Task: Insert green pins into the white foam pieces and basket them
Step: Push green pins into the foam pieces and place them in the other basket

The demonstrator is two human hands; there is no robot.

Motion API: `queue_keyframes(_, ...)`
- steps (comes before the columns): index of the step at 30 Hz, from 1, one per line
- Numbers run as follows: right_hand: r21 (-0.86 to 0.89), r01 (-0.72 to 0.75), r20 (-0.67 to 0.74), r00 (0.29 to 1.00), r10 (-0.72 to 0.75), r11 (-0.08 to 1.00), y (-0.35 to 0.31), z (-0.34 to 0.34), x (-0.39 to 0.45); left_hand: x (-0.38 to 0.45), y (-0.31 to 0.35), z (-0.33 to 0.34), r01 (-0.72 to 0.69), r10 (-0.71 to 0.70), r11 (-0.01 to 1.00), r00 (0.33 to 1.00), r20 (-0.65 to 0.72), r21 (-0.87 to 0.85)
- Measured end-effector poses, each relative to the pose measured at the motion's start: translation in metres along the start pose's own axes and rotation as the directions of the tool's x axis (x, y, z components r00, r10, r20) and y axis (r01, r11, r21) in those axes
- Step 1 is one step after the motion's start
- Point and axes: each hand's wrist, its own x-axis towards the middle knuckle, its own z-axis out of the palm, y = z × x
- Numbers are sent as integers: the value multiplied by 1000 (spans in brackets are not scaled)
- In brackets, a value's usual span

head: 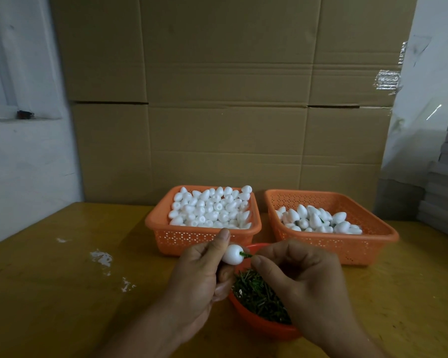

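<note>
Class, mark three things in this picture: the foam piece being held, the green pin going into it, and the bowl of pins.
foam piece [232, 254], head view, on its rounded white side.
green pin [245, 254], head view, on its exposed shaft.
bowl of pins [259, 328], head view, on its orange outer wall.

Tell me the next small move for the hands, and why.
Probably push the green pin a little deeper. The right hand pinches it at the foam piece gripped by the left hand, and part of its shaft still shows. Then it likely goes into the right basket, where pinned pieces appear to lie.
</note>
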Motion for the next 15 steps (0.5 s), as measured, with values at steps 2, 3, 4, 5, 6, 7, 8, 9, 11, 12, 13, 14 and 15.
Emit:
queue_keyframes(2, -31, 32, -11, 999, -32, 999, 1, 0, -1, 0, 0, 0, 1, -1, 1000, 1000, 2, 3)
queue_keyframes(3, -37, 47, -16, 999, -48, 998, 1, 0, -1, 0, 0, 0, 2, -2, 1000, 1000, 3, 5)
queue_keyframes(4, -39, 62, -19, 998, -63, 997, 1, 1, -1, 0, 0, 0, 3, -3, 1000, 1000, 4, 6)
queue_keyframes(5, -38, 72, -19, 997, -73, 997, 1, 1, -1, 0, 0, 0, 4, -4, 1000, 1000, 4, 6)
queue_keyframes(6, -40, 79, -20, 997, -80, 996, 1, 1, -1, 0, -1, 0, 4, -4, 1000, 1000, 4, 6)
queue_keyframes(7, -46, 83, -19, 996, -84, 996, 2, 1, -1, 0, -1, 0, 3, -3, 1000, 1000, 4, 6)
queue_keyframes(8, -55, 85, -19, 996, -86, 995, 2, 1, -1, 0, -1, 0, 0, 0, 1000, 1000, 4, 7)
queue_keyframes(9, -63, 85, -16, 996, -86, 994, 2, 1, -1, 0, -1, 0, -5, 5, 1000, 1000, 4, 7)
queue_keyframes(11, -80, 84, -2, 996, -85, 993, 3, 1, -1, 0, 0, 1, -18, 18, 1000, 1000, 4, 13)
queue_keyframes(12, -87, 84, 3, 996, -84, 993, 3, 1, -1, -1, 0, 2, -24, 24, 1000, 1000, 5, 17)
queue_keyframes(13, -90, 80, 8, 997, -80, 993, 3, 1, -2, -1, 0, 2, -29, 29, 999, 1000, 7, 22)
queue_keyframes(14, -89, 74, 9, 997, -73, 993, 4, 1, -2, -1, 0, 2, -35, 35, 999, 999, 6, 27)
queue_keyframes(15, -85, 65, 7, 998, -65, 994, 3, 1, -2, -1, 1, 2, -41, 41, 999, 999, 5, 34)
